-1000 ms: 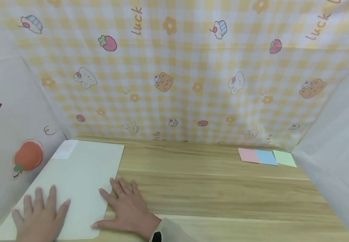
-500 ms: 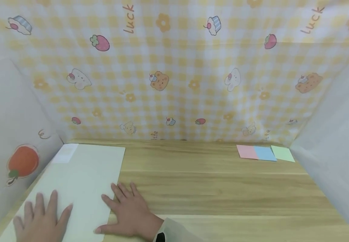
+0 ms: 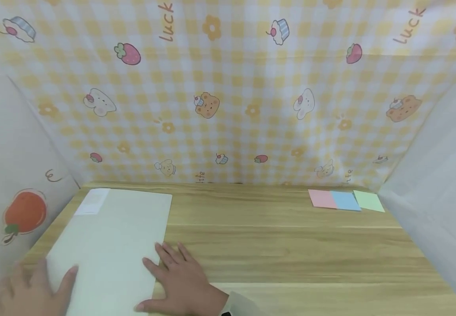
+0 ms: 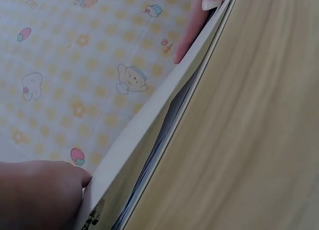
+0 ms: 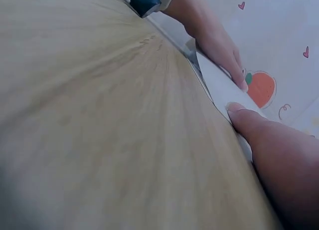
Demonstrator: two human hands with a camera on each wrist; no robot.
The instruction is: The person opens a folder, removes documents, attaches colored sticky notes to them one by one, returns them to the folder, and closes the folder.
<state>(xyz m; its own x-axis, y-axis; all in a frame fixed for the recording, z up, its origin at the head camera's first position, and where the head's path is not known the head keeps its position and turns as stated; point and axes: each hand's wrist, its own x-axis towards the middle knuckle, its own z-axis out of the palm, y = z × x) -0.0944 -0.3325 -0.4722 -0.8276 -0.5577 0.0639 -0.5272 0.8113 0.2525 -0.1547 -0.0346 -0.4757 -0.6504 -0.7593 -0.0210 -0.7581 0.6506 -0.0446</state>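
Observation:
A flat white folder (image 3: pixel 113 245) lies at the left of the table, a pale label at its far left corner. My left hand (image 3: pixel 32 289), blurred, is at the folder's left edge; its thumb lies over the cover. My right hand (image 3: pixel 188 281) rests with spread fingers along the right edge, fingertips on the cover. In the left wrist view the folder (image 4: pixel 139 120) appears edge-on, its layers slightly parted with a dark gap. The right wrist view has my right thumb (image 5: pixel 244 115) at the folder's near edge and my left hand (image 5: pixel 219 48) beyond it.
Pink (image 3: pixel 323 199), blue (image 3: pixel 345 201) and green (image 3: pixel 369 201) paper squares lie at the back right of the wooden table (image 3: pixel 283 250). A yellow checked cloth (image 3: pixel 236 87) hangs behind. White cloth sides (image 3: pixel 441 175) stand at left and right.
The folder has shifted a little to the right relative to the table. My left hand has moved left, from flat on the cover to its left edge. The right hand has drifted right with the folder.

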